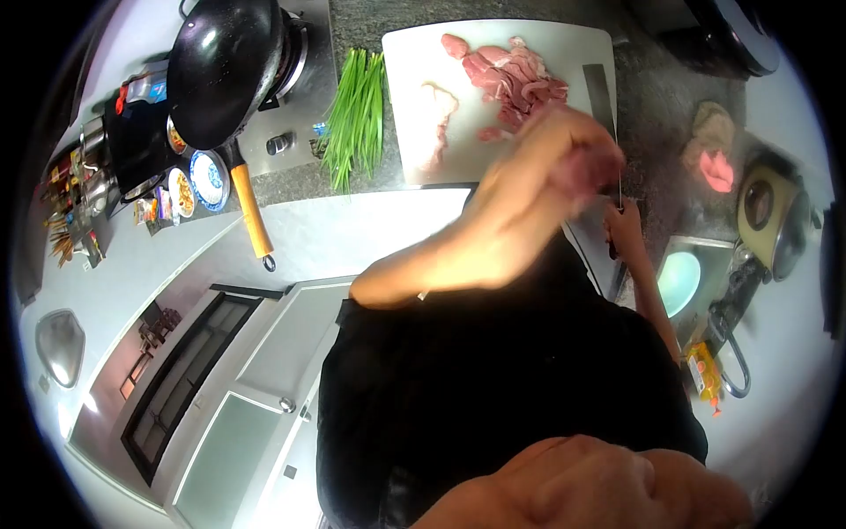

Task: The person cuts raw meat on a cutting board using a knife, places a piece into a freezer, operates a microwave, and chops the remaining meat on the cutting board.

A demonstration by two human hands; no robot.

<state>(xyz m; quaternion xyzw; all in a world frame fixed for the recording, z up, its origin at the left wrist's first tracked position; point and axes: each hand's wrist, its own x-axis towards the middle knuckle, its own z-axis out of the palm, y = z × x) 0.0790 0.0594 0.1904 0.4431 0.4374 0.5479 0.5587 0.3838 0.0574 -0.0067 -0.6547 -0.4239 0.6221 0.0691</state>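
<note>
Long steel knife with broad blade is held by the right hand, fingers closed round the dark handle just off the near right corner of the white rectangular cutting board; blade is pointed away from the body, along the board's right edge. Left hand is blurred, held over or by the board's near right part, forearm stretched across from the left; whether its fingers are clenched or released cannot be told, nor whether anything is touched.

Sliced raw pink meat is heaped on the board, from the far middle toward the right. Pale, fatty raw piece is laid apart, on the board's left part. Board is set on the dark speckled stone bench, near its front edge.

Bunch of long green stalks is laid just beside the board's left edge, partly over the bench's front. Farther left, black round wok is seen over the stove, its wooden handle stuck out past the bench's front edge. Blue-and-white plate is placed near that handle. Mint-green bowl is seen in the sink at right.
</note>
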